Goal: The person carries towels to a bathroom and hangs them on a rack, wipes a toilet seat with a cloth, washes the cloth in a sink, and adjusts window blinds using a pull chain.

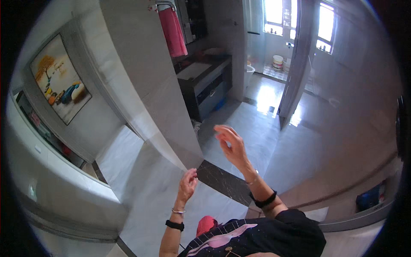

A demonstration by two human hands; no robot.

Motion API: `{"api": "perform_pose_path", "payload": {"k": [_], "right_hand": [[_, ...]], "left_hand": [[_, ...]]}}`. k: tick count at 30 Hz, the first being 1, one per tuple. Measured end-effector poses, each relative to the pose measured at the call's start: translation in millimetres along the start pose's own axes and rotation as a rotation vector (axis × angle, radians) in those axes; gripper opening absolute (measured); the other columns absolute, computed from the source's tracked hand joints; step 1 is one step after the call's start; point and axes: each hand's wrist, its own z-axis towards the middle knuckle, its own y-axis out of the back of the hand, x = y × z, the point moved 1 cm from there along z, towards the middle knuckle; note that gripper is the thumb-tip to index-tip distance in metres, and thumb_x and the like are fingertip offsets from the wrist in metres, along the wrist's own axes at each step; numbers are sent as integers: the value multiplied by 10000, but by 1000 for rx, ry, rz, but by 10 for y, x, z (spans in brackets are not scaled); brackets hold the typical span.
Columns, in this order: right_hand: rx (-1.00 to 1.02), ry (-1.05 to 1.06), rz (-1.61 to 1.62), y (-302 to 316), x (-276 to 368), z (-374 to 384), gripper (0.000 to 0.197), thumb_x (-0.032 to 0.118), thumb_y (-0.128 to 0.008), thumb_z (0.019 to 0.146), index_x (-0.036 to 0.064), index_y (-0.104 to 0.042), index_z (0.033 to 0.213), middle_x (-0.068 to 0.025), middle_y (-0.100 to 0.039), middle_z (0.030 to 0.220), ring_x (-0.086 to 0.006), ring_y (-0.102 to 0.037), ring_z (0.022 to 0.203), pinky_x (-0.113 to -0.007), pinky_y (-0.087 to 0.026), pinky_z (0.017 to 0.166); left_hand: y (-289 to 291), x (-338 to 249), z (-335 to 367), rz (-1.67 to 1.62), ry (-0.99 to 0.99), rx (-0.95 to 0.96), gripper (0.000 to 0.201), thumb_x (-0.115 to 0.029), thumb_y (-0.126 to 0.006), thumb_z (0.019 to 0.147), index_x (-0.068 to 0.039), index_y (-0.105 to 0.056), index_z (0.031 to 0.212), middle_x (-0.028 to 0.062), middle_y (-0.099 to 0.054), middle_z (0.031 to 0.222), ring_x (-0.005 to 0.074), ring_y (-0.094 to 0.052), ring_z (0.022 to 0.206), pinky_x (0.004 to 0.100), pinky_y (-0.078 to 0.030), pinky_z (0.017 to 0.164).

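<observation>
My right hand point(231, 145) is raised in mid-air over the grey tiled floor point(252, 128), its fingers loosely curved and nothing held in them. Lower and to the left, my left hand point(187, 185) is also up, fingers loosely bent and slightly apart, and I see no object in it. It appears close to the lower corner of the grey wall point(145, 64), but I cannot tell whether it touches. A dark marble threshold strip point(224, 182) crosses the floor between and beyond my hands. Both wrists wear a bracelet and a black band.
Past the threshold stands a dark vanity point(209, 96) with a pink towel point(172, 32) hanging near it. A doorway beyond shows a white toilet point(250, 70) and a bucket point(278, 62). A framed painting point(60, 81) hangs at left; a glossy panel point(351, 103) fills the right.
</observation>
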Motion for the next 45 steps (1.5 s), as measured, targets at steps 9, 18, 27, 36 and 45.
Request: {"api": "perform_pose_path", "payload": {"k": [9, 18, 27, 36, 45], "right_hand": [[-137, 243, 153, -606, -647, 2018, 417, -30, -557, 780, 30, -433, 1174, -101, -476, 1085, -181, -560, 897, -274, -482, 748], [-149, 216, -28, -469, -1417, 3430, 520, 237, -609, 804, 25, -372, 1215, -151, -425, 1150, -248, -511, 989, -360, -449, 813], [76, 246, -17, -629, -2005, 4785, 979, 503, -678, 665, 5, -174, 1341, -235, -226, 1336, -354, -179, 1285, -451, -219, 1044], [189, 319, 76, -979, -2599, 5607, 1145, 555, -681, 614, -18, -28, 1359, -258, -85, 1385, -373, -104, 1297, -457, -191, 1048], [295, 77, 288, -1193, -2506, 5804, 434, -11, -540, 638, 20, -539, 1071, -152, -608, 861, -245, -583, 833, -334, -460, 712]], "left_hand": [[456, -837, 2278, -89, -500, -108, 502, -82, -561, 822, -44, -363, 1282, 114, -358, 1320, 229, -431, 1160, 349, -371, 954], [613, -1175, 4666, -142, -652, -444, 654, -311, -499, 871, -47, -161, 1366, 169, -123, 1418, 292, -122, 1315, 403, -128, 1063], [294, -1010, 6116, -540, -628, -331, 644, -243, -538, 858, -40, -189, 1360, 177, -206, 1384, 276, -256, 1256, 380, -277, 993], [435, -914, 6464, 251, -743, -915, 350, -184, -546, 840, 57, -532, 1093, 145, -526, 1124, 223, -548, 916, 294, -441, 812], [449, -827, 6625, 148, -815, -1065, 471, -290, -597, 805, 28, -433, 1112, 133, -458, 1097, 246, -518, 965, 332, -424, 854]]}}
